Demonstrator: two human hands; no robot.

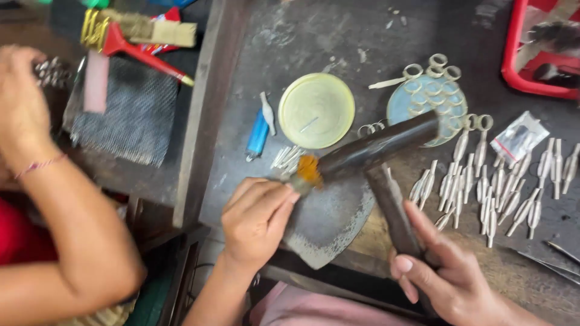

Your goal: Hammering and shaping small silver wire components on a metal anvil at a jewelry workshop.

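Looking down from the head camera, I saw my right hand (450, 274) nearest, fingers wrapped tight around the handle of a dark hammer (377, 148) whose long head lay across the bench toward the left. My left hand (257, 217) sat just beyond, fingertips pinched together on a small metal piece (300, 183) with an orange glow at its tip, held against the hammer's end, over a curved steel plate (329, 226). Just past that lay a loose bunch of thin silvery strips (287, 157) and a blue lighter (257, 134). To the right, rows of pale looped metal pins (495, 187) were spread across the bench. Farther back sat a round yellow lid (316, 110) and a bluish dish (426, 105) holding small rings. At the left, another person's arm (66, 223) reached over a grey wire-toothed pad (127, 115); a red-handled tool (142, 54) lay beyond it. A red tray (513, 54) stood at the far right corner.
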